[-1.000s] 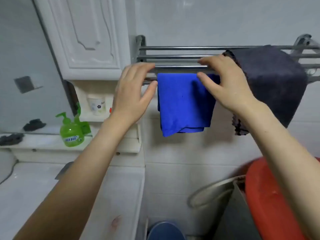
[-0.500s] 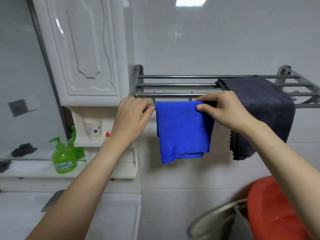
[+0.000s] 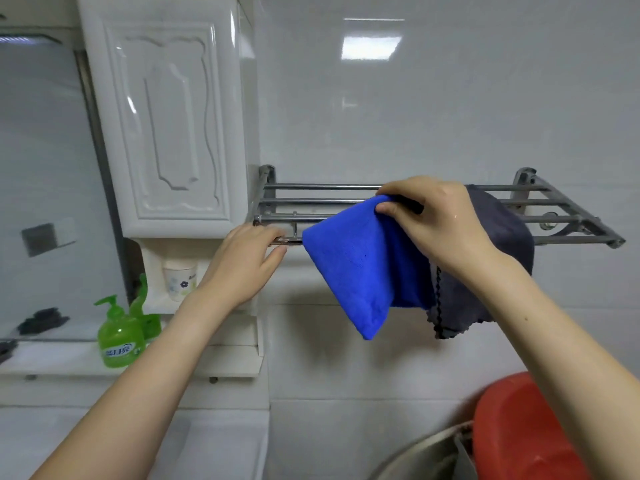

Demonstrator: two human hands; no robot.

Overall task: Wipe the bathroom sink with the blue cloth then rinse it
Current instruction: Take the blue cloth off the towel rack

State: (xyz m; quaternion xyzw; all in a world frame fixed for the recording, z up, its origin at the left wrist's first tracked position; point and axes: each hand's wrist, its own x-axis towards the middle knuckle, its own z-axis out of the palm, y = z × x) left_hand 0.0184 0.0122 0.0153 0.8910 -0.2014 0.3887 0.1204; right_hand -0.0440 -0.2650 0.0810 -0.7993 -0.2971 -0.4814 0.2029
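Note:
The folded blue cloth (image 3: 360, 268) hangs tilted, its upper right corner pinched between thumb and fingers of my right hand (image 3: 438, 220) above the front bar of the metal towel rack (image 3: 568, 220). The cloth's left upper corner still lies at that front bar. My left hand (image 3: 244, 261) rests on the rack's front bar just left of the cloth, fingers curled over the bar, holding no cloth. The sink's white counter (image 3: 221, 441) shows at the bottom left; the basin itself is out of view.
A dark grey towel (image 3: 498, 271) hangs on the rack behind my right hand. A white wall cabinet (image 3: 166, 116) stands at the left, with a cup (image 3: 180, 278) and green soap bottle (image 3: 119, 336) below. A red basin (image 3: 526, 431) and metal basin (image 3: 422, 459) sit at the bottom right.
My right hand has lifted the cloth's right corner up off the bar, so the cloth now hangs slanted. The view has tilted upward. My left hand stays at the bar.

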